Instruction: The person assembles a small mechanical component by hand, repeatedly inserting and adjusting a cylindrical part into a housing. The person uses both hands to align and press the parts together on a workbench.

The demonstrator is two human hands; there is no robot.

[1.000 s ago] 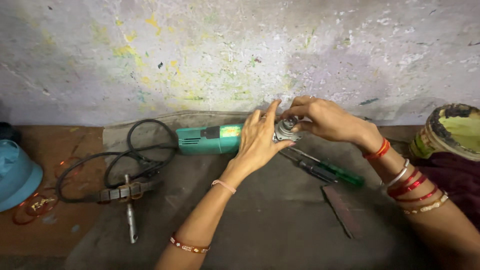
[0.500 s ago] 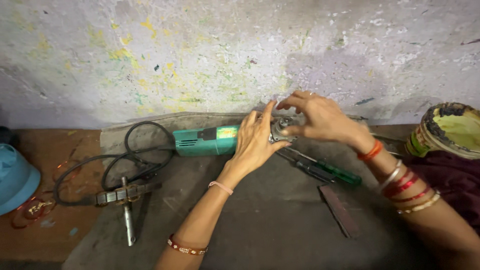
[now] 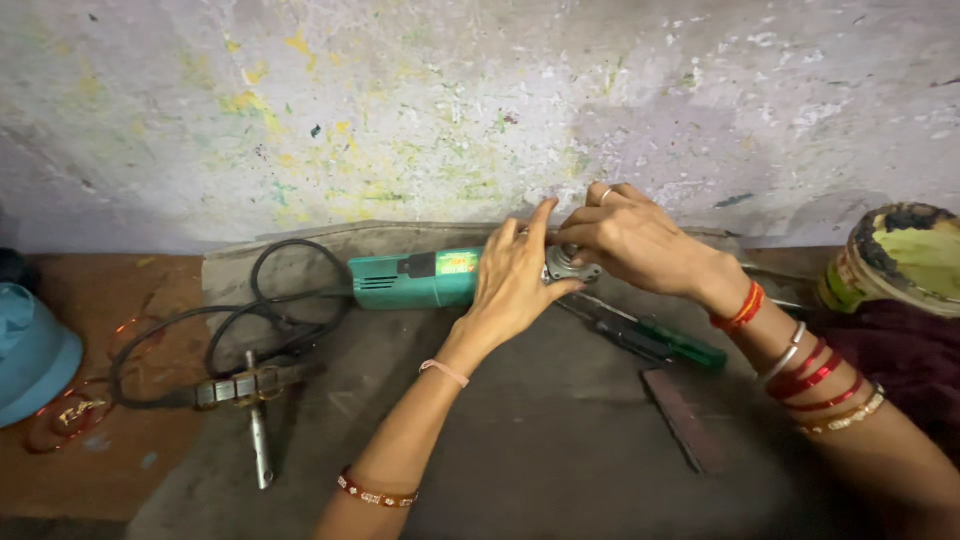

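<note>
- Head view looked straight down on a green angle grinder (image 3: 415, 279) that lay on its side on a dark mat (image 3: 560, 440), its metal head (image 3: 566, 266) pointing right.
- Left hand (image 3: 512, 280) was wrapped around the grinder's front end, fingers curled against the body and holding it.
- Right hand (image 3: 635, 240) sat just beside it, fingertips pinched on the metal head; the two hands were touching over that spot.
- Black cord (image 3: 270, 310) looped away to the left, well clear of both hands.
- Green-handled screwdriver (image 3: 660, 340) lay just under the right wrist, a flat dark bar (image 3: 685, 420) nearer the camera.
- Metal tool (image 3: 255, 400) rested at the mat's left edge.
- Behind it all stood a paint-flecked wall (image 3: 420, 110); a paint tin (image 3: 895, 260) sat far right, a blue object (image 3: 30, 350) far left.
</note>
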